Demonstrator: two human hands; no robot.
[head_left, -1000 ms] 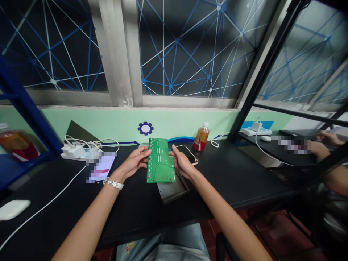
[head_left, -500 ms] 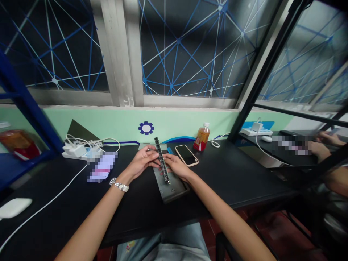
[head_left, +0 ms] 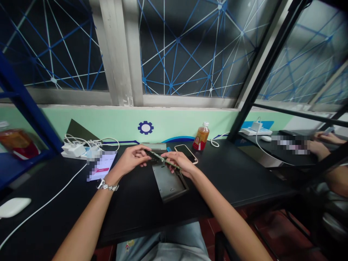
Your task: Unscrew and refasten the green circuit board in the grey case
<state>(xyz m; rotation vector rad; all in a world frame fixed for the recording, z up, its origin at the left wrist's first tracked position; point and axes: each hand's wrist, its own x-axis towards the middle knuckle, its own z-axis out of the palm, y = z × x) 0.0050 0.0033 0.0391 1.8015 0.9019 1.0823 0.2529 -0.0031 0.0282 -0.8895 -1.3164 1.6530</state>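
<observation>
A thin strip like a circuit board (head_left: 158, 157), dark with a green edge, is held slanting between my two hands. My left hand (head_left: 135, 158) pinches its upper left end. The fingers of my right hand (head_left: 178, 161) close round its right part. Beneath the strip, a grey shallow case (head_left: 169, 185) lies on the black table, partly covered by the strip and my right hand. Behind my hands sits a flat grey piece (head_left: 154, 146), with a small blue object (head_left: 169, 149) beside it.
A phone (head_left: 187, 152) and an orange drink bottle (head_left: 201, 137) stand behind my right hand. At the left are a lit phone (head_left: 104, 165), a power strip with plugs (head_left: 77, 150), a white cable and a white case (head_left: 15, 207). Another person's hands (head_left: 320, 145) show far right.
The strip has turned from nearly upright in view to slanting left to right, and now shows its green edge. My left hand has shifted slightly left, and my right hand covers its right part.
</observation>
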